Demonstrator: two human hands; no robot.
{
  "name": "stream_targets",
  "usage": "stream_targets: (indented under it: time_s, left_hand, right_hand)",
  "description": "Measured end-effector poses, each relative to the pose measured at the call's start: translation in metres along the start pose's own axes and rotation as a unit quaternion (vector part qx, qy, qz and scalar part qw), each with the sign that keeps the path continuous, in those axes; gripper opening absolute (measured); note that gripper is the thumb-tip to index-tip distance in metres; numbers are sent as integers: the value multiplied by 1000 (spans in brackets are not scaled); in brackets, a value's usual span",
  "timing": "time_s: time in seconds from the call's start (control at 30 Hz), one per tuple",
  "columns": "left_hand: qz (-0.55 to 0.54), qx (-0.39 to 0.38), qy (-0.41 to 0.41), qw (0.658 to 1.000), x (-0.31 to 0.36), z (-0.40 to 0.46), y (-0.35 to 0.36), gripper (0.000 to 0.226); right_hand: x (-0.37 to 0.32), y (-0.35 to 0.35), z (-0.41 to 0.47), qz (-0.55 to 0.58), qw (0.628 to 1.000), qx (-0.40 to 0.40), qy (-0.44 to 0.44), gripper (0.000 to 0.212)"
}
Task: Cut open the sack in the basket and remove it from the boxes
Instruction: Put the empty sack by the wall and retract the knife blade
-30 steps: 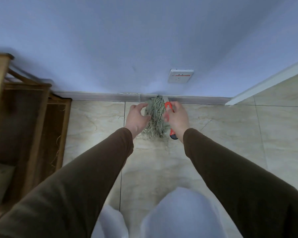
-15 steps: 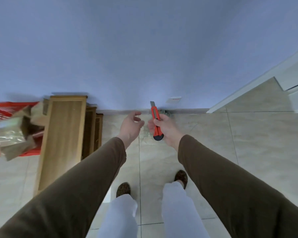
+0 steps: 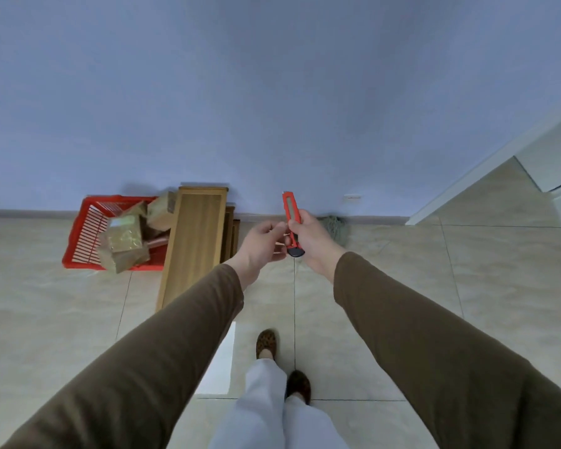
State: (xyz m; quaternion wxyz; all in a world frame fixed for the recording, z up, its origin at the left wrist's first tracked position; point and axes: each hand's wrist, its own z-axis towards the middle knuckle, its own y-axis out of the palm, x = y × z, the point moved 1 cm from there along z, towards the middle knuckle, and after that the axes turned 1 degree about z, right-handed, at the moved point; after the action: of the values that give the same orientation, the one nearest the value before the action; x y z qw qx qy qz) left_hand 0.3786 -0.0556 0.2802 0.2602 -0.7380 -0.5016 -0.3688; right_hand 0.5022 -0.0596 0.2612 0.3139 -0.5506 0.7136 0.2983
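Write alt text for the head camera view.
A standing person's right hand grips an upright red utility knife, the left hand beside it. A red basket of boxes sits left by the wall.

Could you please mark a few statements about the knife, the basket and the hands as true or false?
1. The right hand holds the red utility knife. True.
2. The red basket sits to the right of the wooden shelf unit. False: it sits to its left.
3. Taped brown boxes lie in the basket. True.
4. The left hand grips a box. False: its grip holds nothing and it hovers beside the knife.
5. The knife lies on the floor. False: it is held upright in the air.
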Motion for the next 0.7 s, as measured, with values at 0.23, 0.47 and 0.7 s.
stream_targets:
  time_s: [0.23, 0.47, 0.7]
  left_hand:
    - [-86, -27, -47, 995, -23, -71, -31, 43]
    - [-123, 22, -28, 992, -45, -118, -105, 30]
    - [-91, 74, -20, 993, -78, -159, -212, 20]
  right_hand:
    - [11, 39, -45, 49, 998, -39, 5, 40]
    - [23, 127, -83, 124, 991, -53, -10, 48]
    - [55, 223, -105, 148, 989, 2, -19, 21]
